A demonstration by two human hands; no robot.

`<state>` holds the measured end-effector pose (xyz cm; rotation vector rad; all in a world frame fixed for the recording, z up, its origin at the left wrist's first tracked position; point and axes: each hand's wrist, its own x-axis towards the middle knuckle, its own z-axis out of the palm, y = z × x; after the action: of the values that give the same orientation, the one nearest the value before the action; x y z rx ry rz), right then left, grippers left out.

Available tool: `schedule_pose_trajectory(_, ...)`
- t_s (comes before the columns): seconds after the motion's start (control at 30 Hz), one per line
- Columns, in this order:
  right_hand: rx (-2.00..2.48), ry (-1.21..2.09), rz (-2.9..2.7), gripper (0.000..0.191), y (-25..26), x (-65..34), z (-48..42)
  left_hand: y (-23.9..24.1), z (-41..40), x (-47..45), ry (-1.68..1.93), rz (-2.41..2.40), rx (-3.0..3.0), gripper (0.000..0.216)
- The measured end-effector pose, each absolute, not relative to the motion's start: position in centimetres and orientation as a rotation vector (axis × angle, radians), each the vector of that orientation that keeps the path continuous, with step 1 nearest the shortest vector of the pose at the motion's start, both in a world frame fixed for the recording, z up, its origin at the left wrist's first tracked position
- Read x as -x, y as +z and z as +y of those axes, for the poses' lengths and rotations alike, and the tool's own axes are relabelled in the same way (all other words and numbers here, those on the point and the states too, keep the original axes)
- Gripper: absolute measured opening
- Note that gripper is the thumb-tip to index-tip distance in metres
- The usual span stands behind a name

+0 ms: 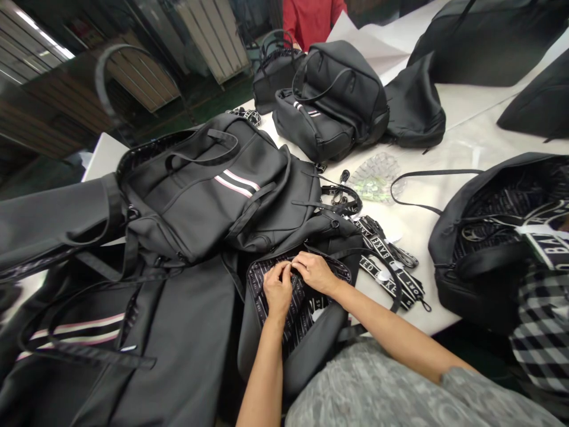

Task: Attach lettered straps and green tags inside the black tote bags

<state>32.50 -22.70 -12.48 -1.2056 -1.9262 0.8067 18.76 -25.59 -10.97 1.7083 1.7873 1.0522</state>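
Observation:
A black bag (253,332) lies open in front of me, its dark lining (296,320) printed with rows of pale lettering. Both hands are over its opening, near the far rim. My left hand (278,287) is closed in a pinch of thumb and forefinger. My right hand (315,273) pinches right beside it, and the fingertips of the two almost meet. What sits between the fingertips is too small to make out. Inside the bag, below my right hand, are a white piece and part of a lettered strap (317,306).
Black bags with striped bands (213,190) are heaped at the left. Lettered straps (386,261) and a clear plastic bag (377,177) lie on the white table (471,130). More bags (338,95) stand behind. A person in red (311,24) is opposite; a checked sleeve (542,332) shows at right.

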Motion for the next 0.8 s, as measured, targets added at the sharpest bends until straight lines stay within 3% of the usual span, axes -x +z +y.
schedule_pose_trajectory(0.4,1.17,0.55,-2.225,0.024,-12.9,-33.1,-23.1,-10.9,-25.2,-17.6,0.689,1.688,-2.141,0.021)
schedule_pose_trajectory(0.5,1.127,0.636,-2.207,0.026,-13.6,-33.1,-22.8,-11.0,-25.1,-17.7,0.637,1.64,-2.132,0.021)
schedule_pose_trajectory(0.7,1.116,0.996,-1.777,0.018,-13.3,-32.9,-22.2,-11.1,-25.0,-17.2,1.013,1.655,-1.402,0.02)
schedule_pose_trajectory(0.8,1.127,1.067,-1.649,0.013,-12.6,-33.2,-22.5,-10.3,-25.6,-17.0,1.008,1.665,-1.304,0.022)
